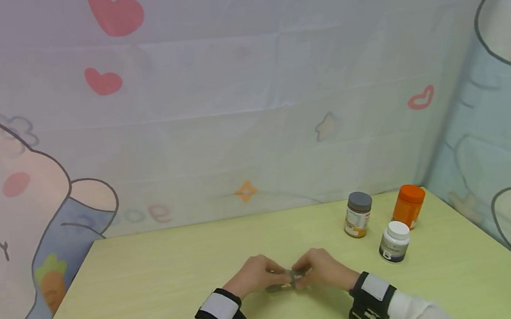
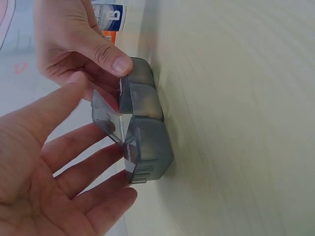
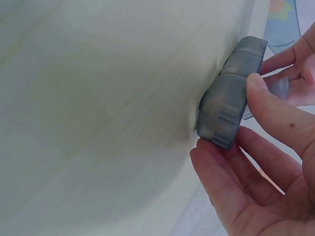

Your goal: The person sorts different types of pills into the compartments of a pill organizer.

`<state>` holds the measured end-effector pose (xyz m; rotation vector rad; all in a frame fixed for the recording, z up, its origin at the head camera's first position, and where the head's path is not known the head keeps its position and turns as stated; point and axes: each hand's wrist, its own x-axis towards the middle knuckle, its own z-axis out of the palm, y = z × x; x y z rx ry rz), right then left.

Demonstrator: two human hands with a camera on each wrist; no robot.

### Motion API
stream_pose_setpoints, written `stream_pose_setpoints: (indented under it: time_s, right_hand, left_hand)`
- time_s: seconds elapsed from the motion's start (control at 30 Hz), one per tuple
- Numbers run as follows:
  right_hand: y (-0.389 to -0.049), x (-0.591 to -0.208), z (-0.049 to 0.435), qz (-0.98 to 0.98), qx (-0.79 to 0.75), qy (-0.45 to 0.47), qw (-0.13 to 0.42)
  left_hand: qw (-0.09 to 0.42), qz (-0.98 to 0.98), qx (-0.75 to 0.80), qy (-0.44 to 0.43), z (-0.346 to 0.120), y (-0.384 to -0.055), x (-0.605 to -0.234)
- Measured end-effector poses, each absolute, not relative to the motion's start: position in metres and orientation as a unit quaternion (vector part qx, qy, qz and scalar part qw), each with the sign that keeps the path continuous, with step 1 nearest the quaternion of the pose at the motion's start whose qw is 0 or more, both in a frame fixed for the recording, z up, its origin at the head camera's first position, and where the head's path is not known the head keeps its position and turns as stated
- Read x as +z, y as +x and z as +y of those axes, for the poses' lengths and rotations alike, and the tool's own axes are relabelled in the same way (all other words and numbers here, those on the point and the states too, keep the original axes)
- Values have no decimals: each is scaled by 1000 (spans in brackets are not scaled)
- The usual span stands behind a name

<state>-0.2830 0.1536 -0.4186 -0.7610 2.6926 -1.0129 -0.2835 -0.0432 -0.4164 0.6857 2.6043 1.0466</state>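
Note:
A small grey see-through pill organizer (image 2: 150,142) with a row of compartments sits low at the tabletop between my hands. One lid (image 2: 106,118) near its middle stands raised in the left wrist view. My right hand (image 1: 325,269) grips one end of the organizer, its thumb (image 2: 113,59) on the near side and its fingers at the end. My left hand (image 1: 256,276) is at the other end. Its fingers (image 2: 88,172) reach out loosely behind the raised lid and along the side, with the thumb apart from the box. The compartments' insides are mostly hidden.
On the right of the pale yellow table (image 1: 156,279) stand three bottles: a grey-capped bottle (image 1: 357,215), an orange bottle (image 1: 407,208) and a white bottle (image 1: 394,242). A printed cloth (image 1: 230,94) hangs behind the table and along its right side.

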Motion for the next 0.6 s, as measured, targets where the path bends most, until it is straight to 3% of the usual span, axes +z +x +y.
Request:
stream_pose_setpoints:
  time_s: [0.33, 0.6]
  right_hand:
    - [-282, -419, 155, 901, -336, -264, 69]
    - [-283, -419, 156, 895, -346, -271, 72]
  left_hand:
    - [6, 921, 283, 268, -33, -280, -425]
    - [-18, 927, 276, 252, -27, -279, -426]
